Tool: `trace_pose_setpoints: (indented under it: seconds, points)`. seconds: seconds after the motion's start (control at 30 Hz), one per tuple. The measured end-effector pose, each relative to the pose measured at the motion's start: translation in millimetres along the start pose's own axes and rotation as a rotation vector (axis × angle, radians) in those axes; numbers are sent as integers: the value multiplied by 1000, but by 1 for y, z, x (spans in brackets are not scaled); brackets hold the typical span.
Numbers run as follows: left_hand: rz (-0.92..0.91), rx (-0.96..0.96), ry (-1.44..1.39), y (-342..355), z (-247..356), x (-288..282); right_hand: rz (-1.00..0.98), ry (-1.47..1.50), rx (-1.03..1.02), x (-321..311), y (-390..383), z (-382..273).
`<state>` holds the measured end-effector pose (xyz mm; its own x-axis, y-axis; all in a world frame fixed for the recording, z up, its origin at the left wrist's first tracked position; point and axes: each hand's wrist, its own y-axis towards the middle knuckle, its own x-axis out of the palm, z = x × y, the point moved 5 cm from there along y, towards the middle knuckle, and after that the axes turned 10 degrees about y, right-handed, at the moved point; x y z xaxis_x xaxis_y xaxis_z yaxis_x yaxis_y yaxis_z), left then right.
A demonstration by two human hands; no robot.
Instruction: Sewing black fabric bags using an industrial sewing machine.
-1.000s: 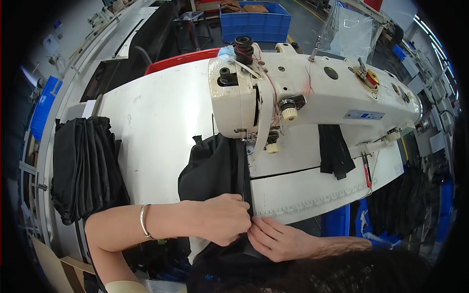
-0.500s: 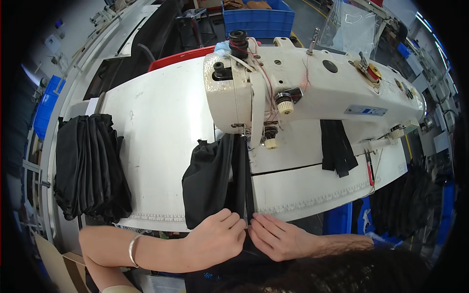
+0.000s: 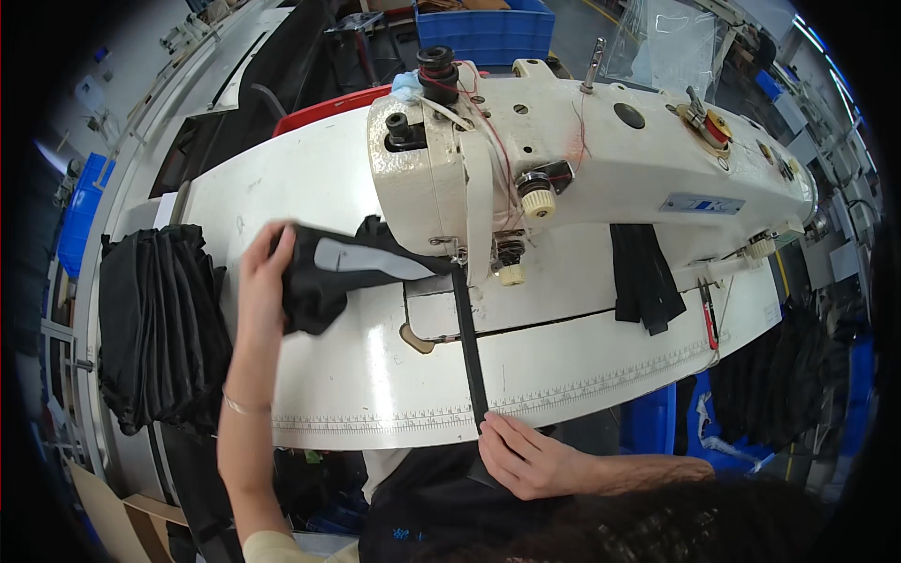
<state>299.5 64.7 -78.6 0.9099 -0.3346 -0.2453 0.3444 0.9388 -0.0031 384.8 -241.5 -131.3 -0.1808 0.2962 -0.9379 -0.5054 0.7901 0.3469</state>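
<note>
The white sewing machine (image 3: 601, 155) stands on a white surface (image 3: 300, 178), its needle end toward the left. Left of that needle end, the left hand (image 3: 263, 281) holds up a black cloth piece (image 3: 310, 296), its fingers pinching the cloth's left edge; how the fingers hidden behind the hand lie, I cannot tell. A pale grey patch (image 3: 361, 259) shows along the cloth's upper side, and the cloth's right end narrows to the foot of the machine's needle end. A silvery bracelet (image 3: 246, 406) sits on the left wrist.

From the same needle end a narrow black strip (image 3: 468, 347) runs nearly straight toward the person. In front of the machine, at the near edge of the surface, the right hand (image 3: 530, 462) pinches the strip's near end between thumb and fingers, which are pressed together.

A printed ruler scale (image 3: 582, 383) follows the near edge of the surface, in front of the machine. Under the machine's arm lie some black fabric bands (image 3: 646, 281), and to their right a small red-handled tool (image 3: 710, 319). Well to the left of the machine is a thick stack of black pieces (image 3: 160, 328). Behind the machine are a red tray (image 3: 328, 110) and a blue crate (image 3: 483, 30).
</note>
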Motion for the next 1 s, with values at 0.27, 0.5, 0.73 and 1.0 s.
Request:
trace_pose_setpoints:
  seconds: [0.27,0.5,0.73,1.0]
  points:
    - [-687,1106,894,-126,52,33,-8,87,67,0,-1,3]
    - [-491,1375,971,-198,-27,75,26,148,86,3,-5,4]
    - [-505,1304,898,-197,-31,69,23,135,81,3,-5,4]
    - [-476,1310,878,-196,-32,66,12,118,54,3,-3,4]
